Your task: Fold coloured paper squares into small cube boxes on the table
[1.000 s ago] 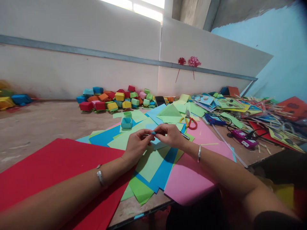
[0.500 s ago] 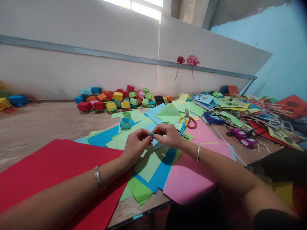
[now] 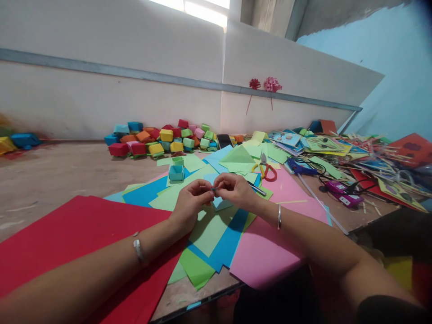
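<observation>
My left hand (image 3: 191, 201) and my right hand (image 3: 234, 190) meet over the layered paper, fingertips pinching a tiny bluish-green piece of paper (image 3: 213, 189) between them. Most of that piece is hidden by the fingers. Beneath the hands lie a light blue sheet (image 3: 221, 204), pale green sheets (image 3: 209, 231) and a blue sheet (image 3: 229, 234). A small open light-blue paper box (image 3: 176, 173) stands just beyond my left hand, with a small green paper piece (image 3: 177, 160) behind it. A pen (image 3: 257, 188) lies beside my right hand.
Red-and-yellow-handled scissors (image 3: 265, 170) rest on the pink sheet (image 3: 266, 252). A large red sheet (image 3: 77, 243) spreads under my left forearm. Coloured paper boxes (image 3: 165, 137) pile against the wall. At right are a blue glue gun (image 3: 302, 166), a purple device (image 3: 344, 192) and crafts.
The fingers have shifted slightly around the small paper piece, which shows less now. Everything else on the table stays where it was.
</observation>
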A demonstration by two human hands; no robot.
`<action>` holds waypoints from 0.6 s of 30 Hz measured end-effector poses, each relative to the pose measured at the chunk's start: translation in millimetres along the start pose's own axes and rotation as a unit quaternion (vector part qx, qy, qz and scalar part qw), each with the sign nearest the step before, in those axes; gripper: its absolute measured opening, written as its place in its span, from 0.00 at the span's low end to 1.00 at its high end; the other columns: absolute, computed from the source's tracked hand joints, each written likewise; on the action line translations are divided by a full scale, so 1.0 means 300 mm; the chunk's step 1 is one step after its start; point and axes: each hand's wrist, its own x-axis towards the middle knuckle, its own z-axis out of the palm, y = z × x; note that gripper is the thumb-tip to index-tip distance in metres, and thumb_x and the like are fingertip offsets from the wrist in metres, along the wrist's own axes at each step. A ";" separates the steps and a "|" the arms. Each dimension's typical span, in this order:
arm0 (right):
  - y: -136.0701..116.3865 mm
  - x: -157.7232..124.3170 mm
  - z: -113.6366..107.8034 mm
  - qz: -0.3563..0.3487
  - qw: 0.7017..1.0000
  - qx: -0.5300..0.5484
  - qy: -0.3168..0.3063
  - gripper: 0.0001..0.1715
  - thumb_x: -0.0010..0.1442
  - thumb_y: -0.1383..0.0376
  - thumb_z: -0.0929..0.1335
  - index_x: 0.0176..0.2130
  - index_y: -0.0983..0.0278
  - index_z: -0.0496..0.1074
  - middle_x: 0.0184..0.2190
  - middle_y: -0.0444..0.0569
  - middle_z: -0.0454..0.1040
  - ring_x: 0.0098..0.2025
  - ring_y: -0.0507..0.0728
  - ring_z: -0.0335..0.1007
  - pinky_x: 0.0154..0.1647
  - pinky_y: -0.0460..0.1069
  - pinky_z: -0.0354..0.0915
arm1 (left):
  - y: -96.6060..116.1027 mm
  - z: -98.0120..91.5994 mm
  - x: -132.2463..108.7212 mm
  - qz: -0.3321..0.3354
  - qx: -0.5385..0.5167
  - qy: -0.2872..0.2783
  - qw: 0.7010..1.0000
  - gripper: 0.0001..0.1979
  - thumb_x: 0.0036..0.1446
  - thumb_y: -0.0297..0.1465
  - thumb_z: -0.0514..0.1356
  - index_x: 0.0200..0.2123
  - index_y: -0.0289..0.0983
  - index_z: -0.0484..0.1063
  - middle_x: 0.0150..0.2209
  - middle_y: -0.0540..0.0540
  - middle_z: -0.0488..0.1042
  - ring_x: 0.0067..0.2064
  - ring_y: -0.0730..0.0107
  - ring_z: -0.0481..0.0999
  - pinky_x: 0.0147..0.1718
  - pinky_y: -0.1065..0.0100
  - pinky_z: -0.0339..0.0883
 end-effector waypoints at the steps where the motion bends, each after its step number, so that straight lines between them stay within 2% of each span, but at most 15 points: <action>1: -0.003 -0.001 0.000 0.005 1.000 0.012 -0.001 0.06 0.47 0.67 0.67 0.31 0.63 0.70 0.20 0.39 0.70 0.24 0.48 0.63 0.27 0.44 0.60 | 0.001 0.001 -0.003 -0.007 -0.009 0.001 1.000 0.13 0.31 0.29 0.70 0.24 0.37 0.72 0.20 0.53 0.72 0.22 0.75 0.66 0.22 0.73 0.58; 6: -0.005 -0.003 -0.004 0.037 0.998 0.047 0.006 0.06 0.43 0.69 0.67 0.28 0.64 0.71 0.20 0.40 0.72 0.23 0.48 0.66 0.26 0.44 0.63 | 0.003 0.004 -0.012 -0.011 -0.023 -0.008 1.000 0.08 0.31 0.27 0.68 0.20 0.37 0.72 0.19 0.52 0.72 0.23 0.76 0.67 0.23 0.73 0.58; 10: 0.007 0.002 -0.008 0.011 1.000 0.006 0.004 0.06 0.44 0.70 0.66 0.28 0.64 0.71 0.20 0.40 0.71 0.23 0.48 0.66 0.26 0.44 0.62 | 0.003 0.005 -0.008 -0.026 -0.020 -0.007 0.999 0.07 0.30 0.27 0.67 0.19 0.37 0.72 0.18 0.52 0.71 0.22 0.76 0.66 0.21 0.74 0.57; 14: 0.014 0.006 -0.010 -0.034 0.998 -0.059 0.016 0.04 0.46 0.70 0.66 0.27 0.64 0.71 0.20 0.38 0.69 0.23 0.47 0.63 0.27 0.43 0.60 | 0.010 0.007 -0.006 -0.043 -0.037 -0.006 0.998 0.11 0.28 0.26 0.68 0.21 0.36 0.71 0.19 0.53 0.71 0.22 0.76 0.68 0.22 0.75 0.60; 18: 0.014 0.003 -0.013 -0.052 0.994 -0.090 0.020 0.05 0.47 0.70 0.65 0.27 0.64 0.71 0.21 0.39 0.70 0.25 0.48 0.64 0.29 0.43 0.62 | 0.010 0.007 -0.005 -0.030 -0.037 -0.010 0.999 0.16 0.31 0.32 0.72 0.25 0.36 0.71 0.21 0.53 0.72 0.24 0.75 0.71 0.24 0.74 0.64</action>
